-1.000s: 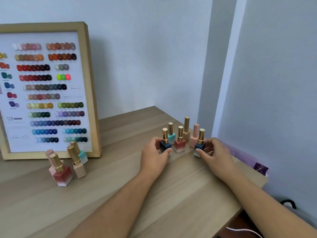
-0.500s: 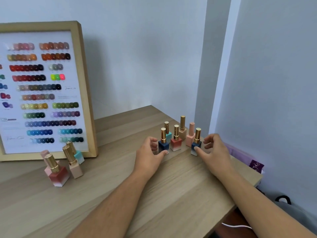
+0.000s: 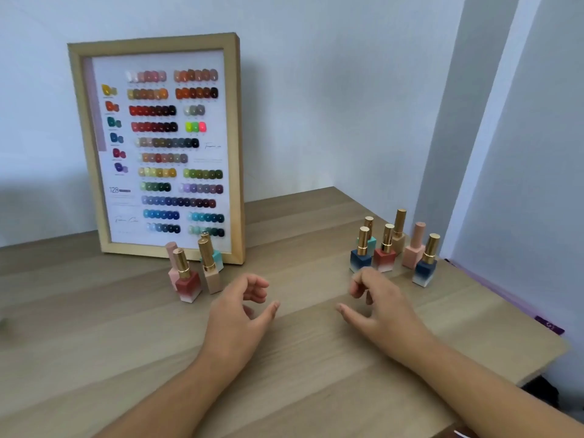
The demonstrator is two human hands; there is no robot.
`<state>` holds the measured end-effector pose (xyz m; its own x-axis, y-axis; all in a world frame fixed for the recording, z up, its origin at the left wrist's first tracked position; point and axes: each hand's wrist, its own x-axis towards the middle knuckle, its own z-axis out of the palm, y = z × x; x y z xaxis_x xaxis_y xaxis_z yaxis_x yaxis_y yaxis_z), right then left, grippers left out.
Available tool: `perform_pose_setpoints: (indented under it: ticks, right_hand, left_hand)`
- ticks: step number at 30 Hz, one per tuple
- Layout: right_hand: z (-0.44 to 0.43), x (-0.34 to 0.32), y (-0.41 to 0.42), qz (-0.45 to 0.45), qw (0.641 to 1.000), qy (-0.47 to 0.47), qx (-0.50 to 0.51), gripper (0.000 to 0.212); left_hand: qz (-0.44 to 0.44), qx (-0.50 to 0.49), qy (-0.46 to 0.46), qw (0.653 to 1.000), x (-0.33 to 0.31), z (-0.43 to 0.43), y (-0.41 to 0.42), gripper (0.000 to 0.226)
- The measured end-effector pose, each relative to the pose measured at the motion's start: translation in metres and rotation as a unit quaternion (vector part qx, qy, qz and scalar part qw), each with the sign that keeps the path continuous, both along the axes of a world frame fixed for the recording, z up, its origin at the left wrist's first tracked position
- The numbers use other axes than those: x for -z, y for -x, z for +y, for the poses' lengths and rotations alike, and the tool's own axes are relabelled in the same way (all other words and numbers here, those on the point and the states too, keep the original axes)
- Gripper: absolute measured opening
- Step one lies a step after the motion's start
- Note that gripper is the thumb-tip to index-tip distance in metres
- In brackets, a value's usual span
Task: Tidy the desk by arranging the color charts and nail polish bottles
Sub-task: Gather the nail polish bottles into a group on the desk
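Both hands hover empty over the surface [image 3: 300, 374], left hand [image 3: 235, 314] and right hand [image 3: 384, 306] each with a loose, half-curled grip holding nothing. Six bottles [image 3: 387, 248] cluster at 2 o'clock from the hands, four bottles [image 3: 192, 270] stand at 11 o'clock, just before the framed chart [image 3: 164, 147] propped against the wall. Likely next: gather the four, gripping low on each square base, since tall gold caps tip easily, and slide them together gently.

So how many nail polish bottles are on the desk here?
10. Four stand before the color chart: pink, red, beige, teal. Six stand at right: blue, teal, red, beige, pink, blue. More could hide behind them.
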<state>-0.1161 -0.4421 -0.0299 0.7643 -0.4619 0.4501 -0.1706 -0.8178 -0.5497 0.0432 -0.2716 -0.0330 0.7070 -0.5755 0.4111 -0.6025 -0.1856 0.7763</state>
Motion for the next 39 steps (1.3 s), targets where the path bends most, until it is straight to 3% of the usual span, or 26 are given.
perform_pose_setpoints:
  ticks: [5,11,21,28,39]
  right_hand:
    - [0.035,0.0,-0.064,0.038,0.996,-0.026,-0.08,0.023]
    - [0.071,0.005,-0.134,-0.008,0.988,-0.104,-0.117,0.033]
    - [0.079,0.006,-0.185,-0.02,0.984,-0.151,-0.091,0.031]
    - [0.082,0.008,-0.197,-0.002,0.986,-0.154,-0.067,0.016]
    - [0.079,0.005,-0.183,-0.029,0.985,-0.157,-0.061,0.016]
  left_hand:
    - [-0.028,-0.087,0.003,0.996,0.001,0.042,-0.027,0.025]
    - [0.038,-0.199,0.029,0.979,0.004,0.068,-0.072,0.03]
    - [0.022,-0.2,-0.034,0.979,0.008,0.06,-0.086,0.032]
    - [0.03,-0.211,-0.028,0.977,0.006,0.054,-0.087,0.021]
    - [0.035,-0.198,-0.029,0.979,0.003,0.051,-0.086,0.02]
